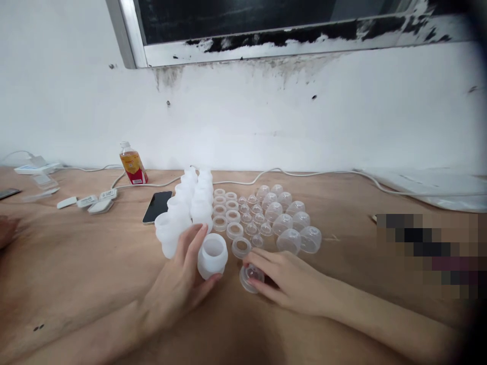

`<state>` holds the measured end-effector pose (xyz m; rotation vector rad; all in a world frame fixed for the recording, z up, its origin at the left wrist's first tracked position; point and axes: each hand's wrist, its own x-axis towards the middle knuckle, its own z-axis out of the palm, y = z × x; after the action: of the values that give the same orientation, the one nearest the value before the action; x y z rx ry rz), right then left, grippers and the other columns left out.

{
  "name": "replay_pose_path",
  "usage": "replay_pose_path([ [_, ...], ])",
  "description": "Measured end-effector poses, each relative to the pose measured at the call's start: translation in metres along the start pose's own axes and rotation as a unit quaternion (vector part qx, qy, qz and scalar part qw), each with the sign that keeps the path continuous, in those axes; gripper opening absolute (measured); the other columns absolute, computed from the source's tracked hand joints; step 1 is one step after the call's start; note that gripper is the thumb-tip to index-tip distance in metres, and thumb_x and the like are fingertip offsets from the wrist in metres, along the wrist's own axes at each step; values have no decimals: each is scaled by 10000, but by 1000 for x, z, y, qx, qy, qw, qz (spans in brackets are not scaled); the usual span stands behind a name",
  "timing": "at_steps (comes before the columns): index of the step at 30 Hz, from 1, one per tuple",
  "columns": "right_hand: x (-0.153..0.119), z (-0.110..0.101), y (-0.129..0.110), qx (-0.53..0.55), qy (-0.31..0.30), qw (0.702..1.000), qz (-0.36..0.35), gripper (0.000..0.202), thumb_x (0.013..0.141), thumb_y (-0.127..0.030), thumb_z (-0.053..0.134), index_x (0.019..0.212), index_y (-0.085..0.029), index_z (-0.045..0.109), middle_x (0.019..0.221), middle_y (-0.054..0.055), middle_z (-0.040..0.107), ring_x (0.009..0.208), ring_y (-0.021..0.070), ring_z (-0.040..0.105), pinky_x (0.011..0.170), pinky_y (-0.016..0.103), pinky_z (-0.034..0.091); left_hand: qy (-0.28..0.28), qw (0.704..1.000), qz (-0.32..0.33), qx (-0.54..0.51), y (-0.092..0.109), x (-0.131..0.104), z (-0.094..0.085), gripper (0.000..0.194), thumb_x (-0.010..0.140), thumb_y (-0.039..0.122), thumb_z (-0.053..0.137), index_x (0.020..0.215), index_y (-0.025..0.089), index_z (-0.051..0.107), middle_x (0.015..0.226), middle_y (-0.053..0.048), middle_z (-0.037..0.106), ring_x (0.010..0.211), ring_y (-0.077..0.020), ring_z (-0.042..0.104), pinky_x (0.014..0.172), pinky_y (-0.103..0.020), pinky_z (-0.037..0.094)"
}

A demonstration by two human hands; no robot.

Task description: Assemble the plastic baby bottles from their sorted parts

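My left hand (186,268) curves round the left side of a white wide-mouthed bottle (212,258), its thumb and fingers wrapped about it; the bottle stands upright with its mouth up. My right hand (276,276) pinches a clear nipple seated in a ring (249,280) on the table. Behind it lies a loose clear ring (241,247), with several more rings (233,216) in two rows. To their right stand small clear nipples (251,228) and larger clear domed caps (289,240). White bottles (171,228) fill two rows beyond my left hand.
A black phone (158,207) lies left of the bottles. Farther back are a drink bottle (134,165), a white cable (262,175) along the wall and small white cases (101,205). A person's hand (7,230) shows at the left edge. Clear plastic (422,190) lies at right.
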<state>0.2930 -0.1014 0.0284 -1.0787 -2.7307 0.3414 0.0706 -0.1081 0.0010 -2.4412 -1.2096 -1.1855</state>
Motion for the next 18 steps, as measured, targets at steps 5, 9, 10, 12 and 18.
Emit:
replay_pose_path([
  [5, 2, 7, 2, -17, -11, 1000, 21, 259, 829, -383, 415, 936, -151, 454, 831, 48, 600, 685, 168, 580, 556, 246, 394, 14, 987, 127, 102, 5, 11, -11, 664, 708, 326, 586, 1272, 212, 256, 1305, -145, 271, 1193, -290, 284, 934, -450, 309],
  [9, 7, 13, 4, -9, -3, 999, 45, 350, 803, -475, 422, 916, -145, 439, 691, 32, 625, 605, 180, 594, 494, 228, 369, -61, 960, 188, 197, -2, 19, -10, 351, 780, 283, 501, 1127, 253, 461, 1251, -69, 414, 1189, -228, 316, 995, -440, 175],
  [10, 9, 15, 5, -13, 2, 999, 47, 350, 804, -480, 416, 906, -146, 441, 671, 30, 628, 586, 180, 594, 477, 223, 357, -65, 956, 193, 213, -6, 21, -8, 319, 785, 261, 493, 1104, 250, 480, 1245, -66, 426, 1188, -220, 320, 998, -434, 164],
  [12, 11, 18, 4, -26, 14, 998, 47, 333, 814, -466, 406, 902, -147, 448, 660, 31, 637, 571, 181, 597, 457, 214, 334, -67, 949, 195, 238, -13, 25, -5, 295, 785, 236, 491, 1080, 233, 496, 1246, -77, 427, 1189, -222, 320, 994, -424, 174],
  [18, 14, 21, -3, -62, 23, 996, 61, 249, 845, -369, 393, 865, -141, 488, 593, 35, 612, 525, 175, 578, 436, 207, 287, -94, 951, 160, 247, -18, 31, -10, 322, 797, 146, 436, 1109, 218, 462, 1286, -116, 370, 1225, -271, 255, 973, -482, 188],
])
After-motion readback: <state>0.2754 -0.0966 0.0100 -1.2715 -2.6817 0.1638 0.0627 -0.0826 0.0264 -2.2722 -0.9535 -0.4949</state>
